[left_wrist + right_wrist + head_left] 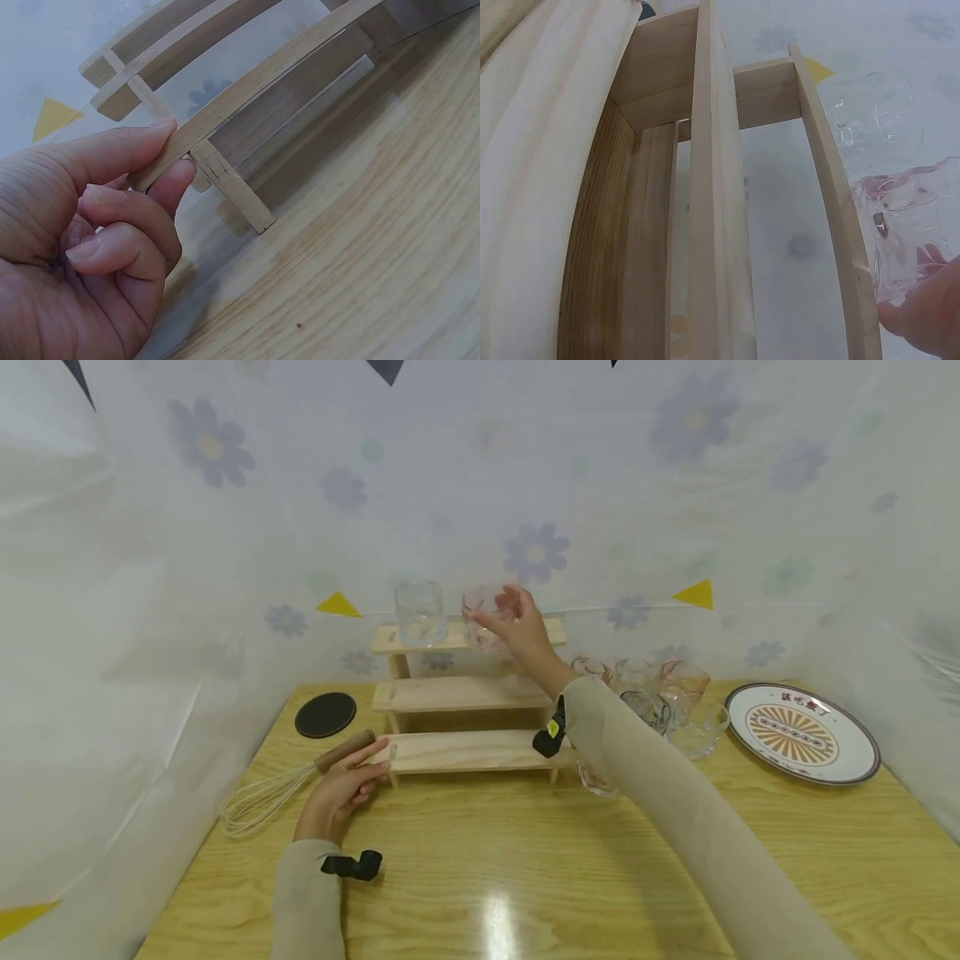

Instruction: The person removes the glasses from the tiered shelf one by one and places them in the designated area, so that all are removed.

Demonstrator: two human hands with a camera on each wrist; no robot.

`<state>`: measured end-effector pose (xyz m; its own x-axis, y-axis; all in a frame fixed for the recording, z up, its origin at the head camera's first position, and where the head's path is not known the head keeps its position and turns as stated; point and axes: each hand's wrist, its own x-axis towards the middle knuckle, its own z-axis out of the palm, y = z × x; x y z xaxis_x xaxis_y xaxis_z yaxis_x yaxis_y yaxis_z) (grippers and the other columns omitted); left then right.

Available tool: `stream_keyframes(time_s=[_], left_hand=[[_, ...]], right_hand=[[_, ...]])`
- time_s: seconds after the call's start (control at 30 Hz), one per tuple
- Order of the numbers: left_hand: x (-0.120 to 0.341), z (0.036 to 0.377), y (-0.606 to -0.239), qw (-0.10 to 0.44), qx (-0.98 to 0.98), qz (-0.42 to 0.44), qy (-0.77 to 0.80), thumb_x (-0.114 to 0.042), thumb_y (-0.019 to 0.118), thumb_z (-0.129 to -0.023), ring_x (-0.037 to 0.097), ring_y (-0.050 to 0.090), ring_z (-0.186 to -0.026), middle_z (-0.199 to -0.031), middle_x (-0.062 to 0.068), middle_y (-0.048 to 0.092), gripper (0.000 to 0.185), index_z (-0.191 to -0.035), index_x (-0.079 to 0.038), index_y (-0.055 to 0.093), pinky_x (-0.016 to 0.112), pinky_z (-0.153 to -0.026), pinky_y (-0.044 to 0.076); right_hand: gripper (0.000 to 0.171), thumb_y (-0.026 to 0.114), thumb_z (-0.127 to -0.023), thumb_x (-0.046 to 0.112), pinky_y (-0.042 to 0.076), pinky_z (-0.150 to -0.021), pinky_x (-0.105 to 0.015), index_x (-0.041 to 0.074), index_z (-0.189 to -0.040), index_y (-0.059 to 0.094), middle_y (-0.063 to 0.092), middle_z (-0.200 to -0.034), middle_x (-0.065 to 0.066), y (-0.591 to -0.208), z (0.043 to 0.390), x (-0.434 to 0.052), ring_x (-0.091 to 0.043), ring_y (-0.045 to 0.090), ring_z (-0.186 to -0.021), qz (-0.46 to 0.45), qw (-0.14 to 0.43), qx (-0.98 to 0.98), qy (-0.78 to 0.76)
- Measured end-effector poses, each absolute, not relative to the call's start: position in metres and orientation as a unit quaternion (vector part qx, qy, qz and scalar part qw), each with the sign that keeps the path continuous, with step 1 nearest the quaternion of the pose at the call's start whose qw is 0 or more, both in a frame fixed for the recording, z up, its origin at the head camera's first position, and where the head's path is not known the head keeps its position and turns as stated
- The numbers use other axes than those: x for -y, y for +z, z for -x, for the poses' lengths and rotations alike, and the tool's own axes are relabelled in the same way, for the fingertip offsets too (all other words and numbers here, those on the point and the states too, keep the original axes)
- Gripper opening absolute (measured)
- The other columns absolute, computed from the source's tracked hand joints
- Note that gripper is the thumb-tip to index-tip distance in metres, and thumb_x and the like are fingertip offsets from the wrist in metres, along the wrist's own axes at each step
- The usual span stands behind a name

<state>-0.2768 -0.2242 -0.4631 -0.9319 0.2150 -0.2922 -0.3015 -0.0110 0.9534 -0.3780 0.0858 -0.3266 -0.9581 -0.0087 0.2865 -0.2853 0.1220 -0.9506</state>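
A three-tier wooden shelf rack (465, 693) stands on the table. My left hand (341, 793) pinches the left end of its lowest board between thumb and forefinger, as the left wrist view shows closely. Up at the top board, my right hand (521, 627) holds a pink-tinted glass cup (483, 618) by its side, thumb and fingers around it. In the right wrist view the pink cup (904, 225) is at the top board's edge; whether its base bears on the board I cannot tell. To its left a clear glass cup (420, 614) stands on the same board.
Several glass cups (697, 727) stand right of the rack, partly behind my right sleeve. Farther right lies a patterned plate (802, 735). A whisk (277, 789) and a black round coaster (326, 715) are on the left. A flowered curtain (450, 485) hangs behind.
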Motion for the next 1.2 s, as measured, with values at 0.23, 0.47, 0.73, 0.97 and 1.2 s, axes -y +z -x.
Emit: stream_keyframes(time_s=[0.23, 0.47, 0.73, 0.97, 1.2], left_hand=[[0.222, 0.277, -0.465, 0.192, -0.681, 0.022, 0.706, -0.015, 0.064, -0.091, 0.002, 0.033, -0.045, -0.074, -0.005, 0.067, 0.064, -0.148, -0.016, 0.035, 0.017, -0.042, 0.029], [0.226, 0.277, -0.461, 0.193, -0.686, 0.025, 0.701, -0.015, 0.065, -0.091, 0.003, 0.033, -0.046, -0.076, -0.004, 0.067, 0.064, -0.148, -0.016, 0.035, 0.017, -0.042, 0.029], [0.233, 0.277, -0.464, 0.188, -0.688, 0.036, 0.700, -0.015, 0.065, -0.091, 0.003, 0.033, -0.046, -0.077, -0.003, 0.067, 0.064, -0.148, -0.016, 0.035, 0.017, -0.042, 0.029], [0.236, 0.279, -0.464, 0.193, -0.691, 0.027, 0.696, -0.017, 0.064, -0.092, 0.002, 0.033, -0.046, -0.077, -0.005, 0.066, 0.065, -0.149, -0.017, 0.033, 0.017, -0.041, 0.029], [0.237, 0.280, -0.464, 0.196, -0.692, 0.021, 0.694, -0.017, 0.063, -0.093, 0.002, 0.033, -0.047, -0.078, -0.004, 0.066, 0.065, -0.150, -0.016, 0.031, 0.016, -0.042, 0.029]], right_hand=[[0.076, 0.075, -0.083, 0.025, 0.032, -0.105, -0.038, 0.009, -0.144, 0.033, 0.043, -0.135, -0.015, -0.328, 0.363, -0.110, -0.022, 0.039, -0.128, -0.118, 0.087, 0.729, 0.668], [0.073, 0.073, -0.085, 0.019, 0.034, -0.104, -0.041, 0.008, -0.145, 0.033, 0.043, -0.137, -0.014, -0.323, 0.340, -0.126, -0.023, 0.039, -0.129, -0.134, 0.066, 0.733, 0.664], [0.072, 0.075, -0.083, 0.023, 0.035, -0.104, -0.043, 0.012, -0.143, 0.037, 0.045, -0.136, -0.012, -0.324, 0.310, -0.142, -0.025, 0.039, -0.128, -0.151, 0.064, 0.740, 0.653], [0.070, 0.073, -0.085, 0.028, 0.033, -0.102, -0.046, 0.013, -0.143, 0.037, 0.047, -0.132, -0.009, -0.327, 0.280, -0.160, -0.025, 0.042, -0.124, -0.156, 0.075, 0.778, 0.604], [0.065, 0.070, -0.088, 0.022, 0.034, -0.100, -0.043, 0.013, -0.143, 0.037, 0.046, -0.132, -0.010, -0.333, 0.250, -0.182, -0.024, 0.041, -0.121, -0.124, 0.086, 0.780, 0.607]])
